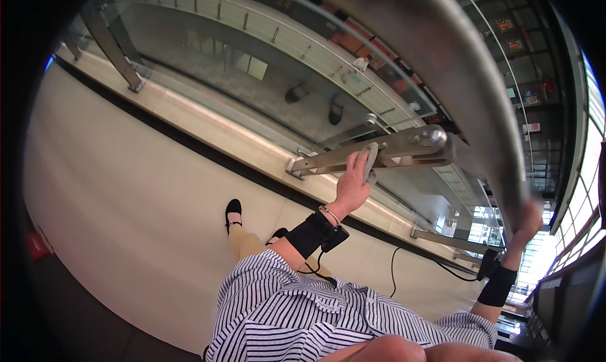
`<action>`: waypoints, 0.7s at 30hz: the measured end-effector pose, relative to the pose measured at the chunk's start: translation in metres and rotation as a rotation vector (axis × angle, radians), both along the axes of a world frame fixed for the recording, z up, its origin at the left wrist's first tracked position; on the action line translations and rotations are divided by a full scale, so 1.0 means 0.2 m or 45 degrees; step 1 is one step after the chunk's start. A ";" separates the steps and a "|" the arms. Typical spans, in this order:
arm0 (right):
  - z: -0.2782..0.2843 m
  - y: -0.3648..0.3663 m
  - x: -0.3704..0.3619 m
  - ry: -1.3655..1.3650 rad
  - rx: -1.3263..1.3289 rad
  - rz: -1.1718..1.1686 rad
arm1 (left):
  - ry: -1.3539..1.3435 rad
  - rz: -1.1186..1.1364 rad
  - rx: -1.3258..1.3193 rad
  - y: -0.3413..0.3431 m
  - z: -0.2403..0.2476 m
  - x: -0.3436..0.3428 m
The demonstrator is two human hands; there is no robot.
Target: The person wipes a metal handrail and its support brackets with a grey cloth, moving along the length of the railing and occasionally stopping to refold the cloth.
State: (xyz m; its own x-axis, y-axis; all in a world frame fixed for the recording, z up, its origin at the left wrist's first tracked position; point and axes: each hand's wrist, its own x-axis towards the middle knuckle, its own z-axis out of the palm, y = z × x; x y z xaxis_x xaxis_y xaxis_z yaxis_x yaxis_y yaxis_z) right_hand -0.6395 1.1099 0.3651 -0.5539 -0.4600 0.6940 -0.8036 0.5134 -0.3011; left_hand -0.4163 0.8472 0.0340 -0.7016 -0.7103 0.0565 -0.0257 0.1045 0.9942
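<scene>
My left hand is closed on a folded grey cloth. It presses the cloth against the side of a flat metal railing post, below the post's round bolt heads. Over at the right, my right hand is up against the thick metal handrail. That hand is blurred, and its fingers cannot be made out. A bracelet circles my left wrist.
Glass panels run along the railing, with another metal post at upper left. Beyond the glass lies a lower floor with a curved balustrade. A black cable hangs between my arms. Pale floor stretches beneath my black shoes.
</scene>
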 end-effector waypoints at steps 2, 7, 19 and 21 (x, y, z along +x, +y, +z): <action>-0.05 -0.02 -0.05 0.853 0.632 -0.027 | 0.025 0.022 -0.038 -0.01 -0.02 -0.03; -0.25 -0.22 -0.01 0.467 0.505 -0.092 | -0.135 -0.011 -0.057 -0.22 -0.29 -0.09; -0.51 -0.36 0.01 0.837 0.458 -0.357 | 0.023 -0.082 -0.236 -0.39 0.22 -0.09; -0.48 -0.40 0.05 0.819 0.498 -0.413 | -0.001 -0.112 -0.271 -0.40 0.23 -0.08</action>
State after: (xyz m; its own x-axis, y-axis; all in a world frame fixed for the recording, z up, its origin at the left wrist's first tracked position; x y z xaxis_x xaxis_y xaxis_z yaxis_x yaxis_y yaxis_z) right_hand -0.6303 1.0295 0.2683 -0.2494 -0.6198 0.7441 -0.5516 0.7224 0.4169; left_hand -0.4314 0.7676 0.0809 -0.7603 -0.6186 0.1982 -0.0081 0.3141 0.9494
